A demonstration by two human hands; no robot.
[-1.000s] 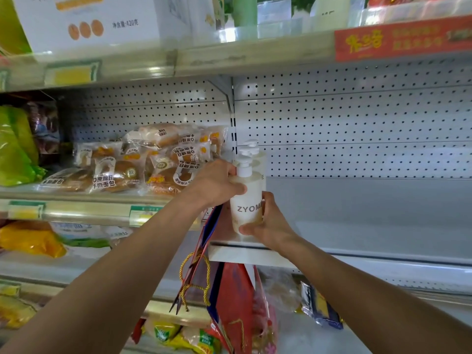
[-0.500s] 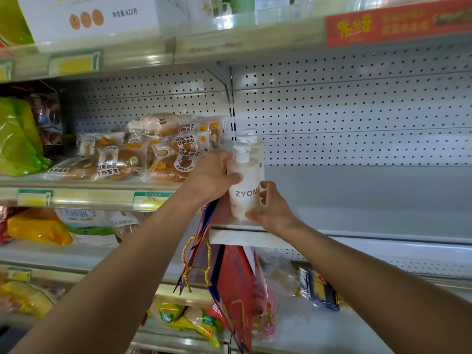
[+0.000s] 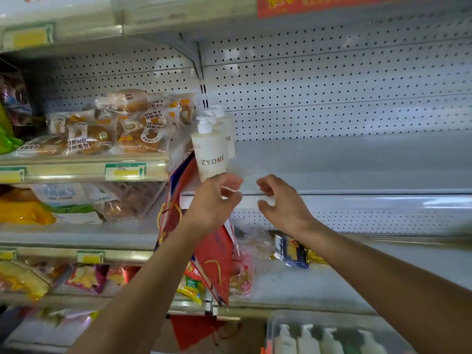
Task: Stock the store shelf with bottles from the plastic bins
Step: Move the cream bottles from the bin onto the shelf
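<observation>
A white pump bottle [image 3: 209,154] marked ZYOME stands at the left end of the grey shelf [image 3: 344,169], with two more white pump bottles [image 3: 228,135] lined up close behind it. My left hand [image 3: 217,198] hovers just below and in front of the front bottle, fingers loosely curled, holding nothing. My right hand [image 3: 278,200] is a little to the right at the shelf's front lip, also loosely curled and empty. At the bottom right, a clear plastic bin [image 3: 270,333] holds several white pump bottles [image 3: 329,339].
Bagged bread packs [image 3: 102,131] fill the shelf to the left. Red gift bags [image 3: 212,254] hang down in front of the shelf divider below my hands. Snack packets [image 3: 291,249] lie on the lower shelf. A perforated back panel [image 3: 332,85] rises behind the grey shelf.
Both hands have let go of the ZYOME bottle and drawn back and down from it. The bottle now stands alone on the shelf. The view has tilted downward, showing the bin.
</observation>
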